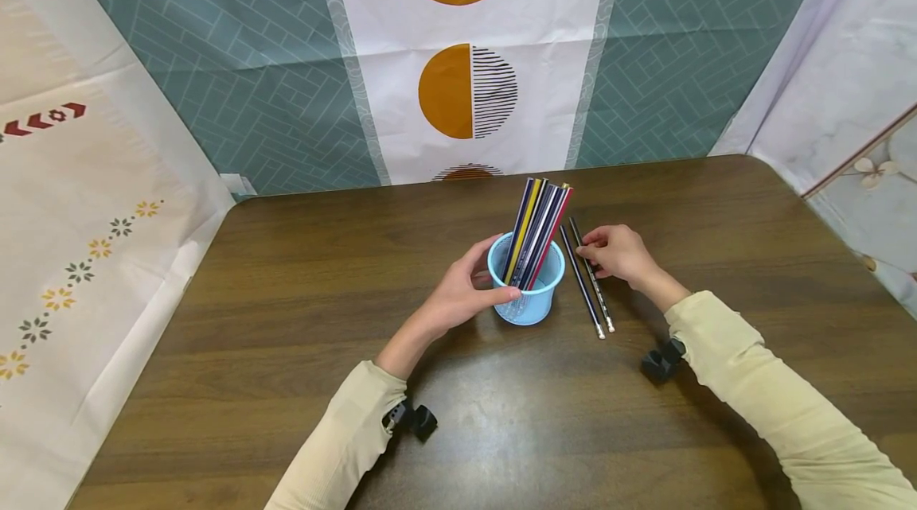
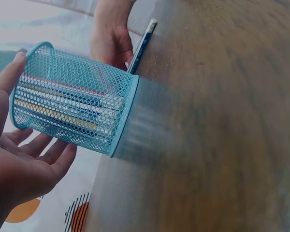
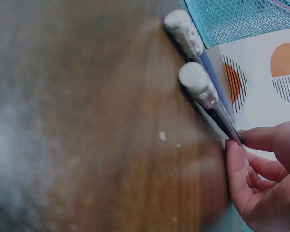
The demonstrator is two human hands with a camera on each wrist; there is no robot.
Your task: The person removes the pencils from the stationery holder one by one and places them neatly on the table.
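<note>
Your left hand (image 1: 458,295) cups the blue mesh cup (image 1: 526,287), thumb on one side of the wall and fingers spread on the other; the wrist view shows the fingers fairly straight, more a steadying brace than a tight clasp. The cup stands upright on the wooden table (image 1: 286,271), near its middle, with a bundle of pencils (image 1: 537,231) leaning toward the far right of its rim.

Your right hand (image 1: 619,255) rests on two loose pencils (image 1: 587,283) lying side by side on the table just right of the cup, eraser ends toward you. Fingertips curl onto the nearer-right one; the right wrist view shows thumb and fingers closing on its shaft, so read it as a pinch on one pencil, the other touching alongside.

Risks, as judged from here:
- The second loose pencil lies against the pinched one; lifting may drag or roll it.
- The bundle leans toward your right hand; a pencil brought in low could strike the protruding ends and tip the cup, given the light left-hand brace.

Surroundings: patterned cloth backdrop (image 1: 458,88) behind the table, a floral sheet (image 1: 86,255) at left. Nothing lies between hand and cup.
</note>
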